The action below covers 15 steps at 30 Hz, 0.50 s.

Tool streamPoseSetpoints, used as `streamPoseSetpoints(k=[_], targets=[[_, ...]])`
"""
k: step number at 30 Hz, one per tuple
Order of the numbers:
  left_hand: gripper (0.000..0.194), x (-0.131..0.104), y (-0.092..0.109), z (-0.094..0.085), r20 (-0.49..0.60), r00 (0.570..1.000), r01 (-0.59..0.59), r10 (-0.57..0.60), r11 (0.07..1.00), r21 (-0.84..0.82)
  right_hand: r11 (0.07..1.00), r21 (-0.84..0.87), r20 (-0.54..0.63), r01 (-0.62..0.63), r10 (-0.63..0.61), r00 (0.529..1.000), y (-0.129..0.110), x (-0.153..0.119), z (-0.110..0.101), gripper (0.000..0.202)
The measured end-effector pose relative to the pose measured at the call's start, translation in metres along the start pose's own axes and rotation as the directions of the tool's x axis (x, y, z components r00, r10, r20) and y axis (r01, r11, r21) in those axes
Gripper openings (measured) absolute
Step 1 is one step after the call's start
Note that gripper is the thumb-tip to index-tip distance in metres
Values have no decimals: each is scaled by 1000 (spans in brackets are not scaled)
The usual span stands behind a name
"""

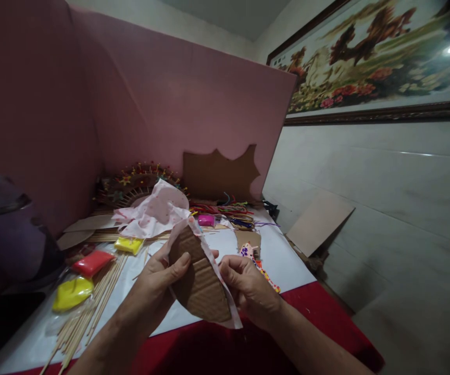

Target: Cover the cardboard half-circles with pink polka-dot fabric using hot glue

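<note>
The person's left hand (157,278) is closing partway around a curved, pointed piece of brown corrugated cardboard (198,294), its thumb lying flat on the face and its other fingers mostly hiding behind. The right hand (250,291) is curling nearly closed at the opposite long edge, thumb and forefinger coming together beside a thin white-and-pink fabric border (233,312); whether those fingertips are pinching the cloth, one cannot tell. The cardboard is hanging tilted in the air between the hands, above the near side of a desk covered in white sheeting (293,260) and red cloth (319,312).

The piece is probably being light and fairly stiff across its face, yet ready to crease along its ridges if pressed hard. The border is looking soft and limp, likely to shift or wrinkle under a tug. A flat thumb-and-finger hold on the broad middle would be suiting the board, with a light fingertip pinch suiting the cloth edge.

The brown face is showing slanting ridges and a crease crossing its middle. One side is running fairly straight, the other is bowing outward, and the pale fabric is peeking past both the top and the straighter side, carrying faint pink marks.
</note>
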<state>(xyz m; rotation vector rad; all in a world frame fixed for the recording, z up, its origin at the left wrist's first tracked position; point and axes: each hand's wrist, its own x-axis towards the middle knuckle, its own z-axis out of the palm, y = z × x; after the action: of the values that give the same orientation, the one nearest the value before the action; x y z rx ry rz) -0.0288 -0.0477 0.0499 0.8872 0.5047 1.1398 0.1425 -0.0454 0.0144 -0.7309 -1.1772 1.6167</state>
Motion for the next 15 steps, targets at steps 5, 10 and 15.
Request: streamPoseSetpoints(k=[5, 10, 15], targets=[[65, 2, 0, 0, -65, 997, -38, 38, 999, -4, 888, -435, -82, 149, -205, 975, -17, -11, 4, 36], [61, 3, -1, 2, -84, 995, -43, 45, 999, 25, 430, -832, 125, 351, -470, 873, -29, -22, 6, 11], [63, 3, -3, 2, -112, 991, -66, 70, 997, 33, 225, -902, 212, 368, -510, 834, -28, -20, 7, 12]])
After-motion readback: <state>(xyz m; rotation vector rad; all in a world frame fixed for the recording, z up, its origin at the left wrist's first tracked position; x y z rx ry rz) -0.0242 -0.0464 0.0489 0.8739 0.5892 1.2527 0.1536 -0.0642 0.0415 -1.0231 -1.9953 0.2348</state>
